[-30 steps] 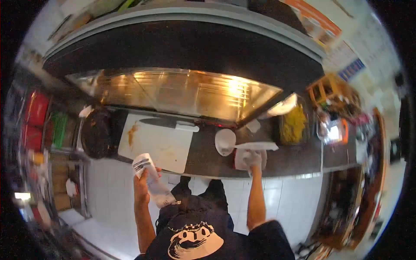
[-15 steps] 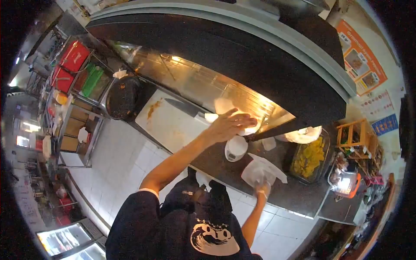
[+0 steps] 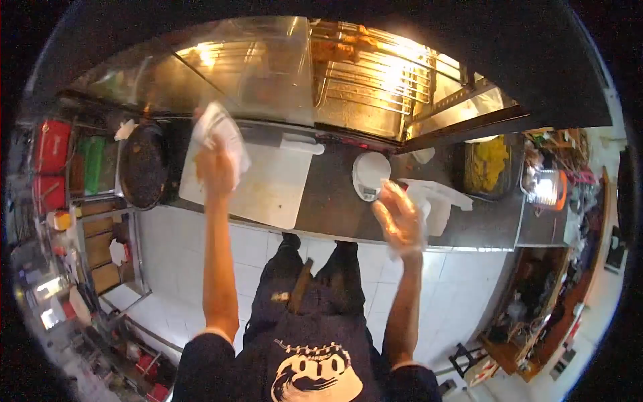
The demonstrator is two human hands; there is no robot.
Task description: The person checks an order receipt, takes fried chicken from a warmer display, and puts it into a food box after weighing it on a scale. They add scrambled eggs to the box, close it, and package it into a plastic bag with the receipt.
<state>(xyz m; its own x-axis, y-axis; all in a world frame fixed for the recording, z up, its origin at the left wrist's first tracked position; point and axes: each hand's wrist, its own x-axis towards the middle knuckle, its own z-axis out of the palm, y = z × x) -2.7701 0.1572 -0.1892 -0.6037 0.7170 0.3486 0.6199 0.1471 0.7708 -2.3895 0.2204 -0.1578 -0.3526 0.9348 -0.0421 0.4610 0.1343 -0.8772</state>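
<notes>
At the left, my left hand (image 3: 218, 171) grips a white cloth (image 3: 224, 128), slightly blurred, over the white cutting board (image 3: 268, 184). My right hand (image 3: 399, 218) wears a clear plastic glove. Its fingers stretch forward with nothing seen in them, just right of the white kitchen scale (image 3: 372, 175). Beside that hand lie white paper sheets (image 3: 439, 208). On the upper right of the board is a knife (image 3: 301, 144), mostly covered by the cloth side of the scene and hard to make out.
Behind the counter (image 3: 328, 201) stands a lit glass display case (image 3: 248, 80) with wire racks (image 3: 375, 84). A tray of yellow food (image 3: 492, 164) and an orange-framed lamp (image 3: 546, 187) sit at the right. A dark round pan (image 3: 144, 167) is at the left.
My left hand has moved left from the case's right side to above the cutting board with the cloth. My gloved right hand has risen toward the scale. The view has turned.
</notes>
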